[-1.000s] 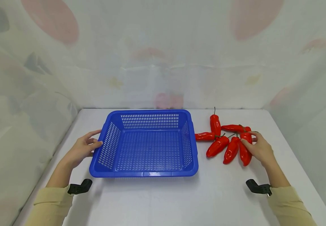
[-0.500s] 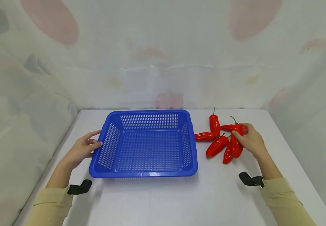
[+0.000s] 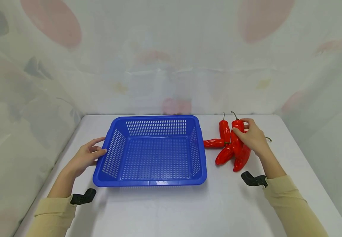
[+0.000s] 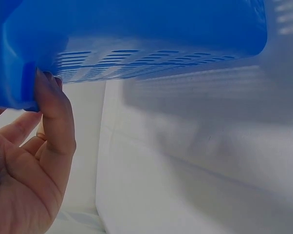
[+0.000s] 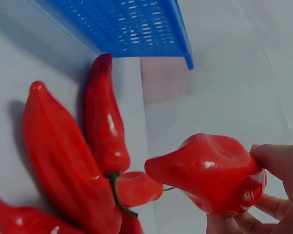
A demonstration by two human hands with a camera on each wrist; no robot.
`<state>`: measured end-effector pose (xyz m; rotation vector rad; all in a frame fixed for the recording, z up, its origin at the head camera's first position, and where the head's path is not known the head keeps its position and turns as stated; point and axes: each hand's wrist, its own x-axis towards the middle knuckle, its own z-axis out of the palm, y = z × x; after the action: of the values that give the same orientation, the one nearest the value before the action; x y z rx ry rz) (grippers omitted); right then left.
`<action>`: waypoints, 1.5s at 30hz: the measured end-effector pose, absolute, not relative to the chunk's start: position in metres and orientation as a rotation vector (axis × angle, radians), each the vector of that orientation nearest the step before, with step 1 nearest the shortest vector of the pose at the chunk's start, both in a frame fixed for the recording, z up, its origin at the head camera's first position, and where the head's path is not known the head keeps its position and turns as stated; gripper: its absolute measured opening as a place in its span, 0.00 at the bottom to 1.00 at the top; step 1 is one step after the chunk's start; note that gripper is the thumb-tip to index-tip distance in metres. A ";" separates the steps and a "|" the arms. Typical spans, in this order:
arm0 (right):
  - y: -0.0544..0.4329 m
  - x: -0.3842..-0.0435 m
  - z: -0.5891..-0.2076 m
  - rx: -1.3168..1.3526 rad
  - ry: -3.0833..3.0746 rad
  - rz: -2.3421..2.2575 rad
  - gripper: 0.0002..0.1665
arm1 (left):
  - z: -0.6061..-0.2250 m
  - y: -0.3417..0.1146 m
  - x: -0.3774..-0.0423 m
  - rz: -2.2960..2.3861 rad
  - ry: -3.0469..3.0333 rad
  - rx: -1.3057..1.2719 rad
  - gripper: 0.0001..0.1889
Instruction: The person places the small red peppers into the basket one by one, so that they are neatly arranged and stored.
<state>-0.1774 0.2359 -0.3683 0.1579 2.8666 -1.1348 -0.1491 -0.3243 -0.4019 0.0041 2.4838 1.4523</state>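
Note:
A blue plastic basket (image 3: 150, 182) with slotted walls stands left of centre, its inside bare. My left hand (image 3: 83, 158) grips its left rim, thumb on top; in the left wrist view, curled fingers (image 4: 56, 117) lie at the rim's underside. My right hand (image 3: 254, 136) holds a red pepper (image 3: 236, 141) near its stem end, thumb on one side and fingers on the other. In the right wrist view this held pepper (image 5: 205, 170) hangs in the air, apart from several red peppers (image 5: 64, 156) lying below.
One lying pepper (image 3: 213, 143) has its tip against the basket's right wall. Another pepper (image 3: 224, 130) points its stem to the back, and a third pepper (image 3: 242, 158) lies partly behind the held one. A patterned white sheet (image 3: 159, 65) hangs behind the white table (image 3: 171, 210).
My right hand has lifted a pepper from the right end of the group and carried it left and back, over the others. The left hand stays on the basket rim.

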 end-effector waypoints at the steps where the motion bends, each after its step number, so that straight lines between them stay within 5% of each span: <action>1: 0.234 -0.179 -0.366 0.151 2.870 -1.137 0.41 | -0.402 -0.324 -0.149 1.449 2.486 0.001 0.36; 45: 0.115 -0.219 -0.346 -0.127 2.739 -1.339 0.38 | -0.400 -0.323 -0.148 1.417 2.500 -0.009 0.36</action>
<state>-0.2190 0.1148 -0.3464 -0.1268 2.7394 -1.3390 -0.1484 -0.3230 -0.4002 -0.0092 2.4996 1.4170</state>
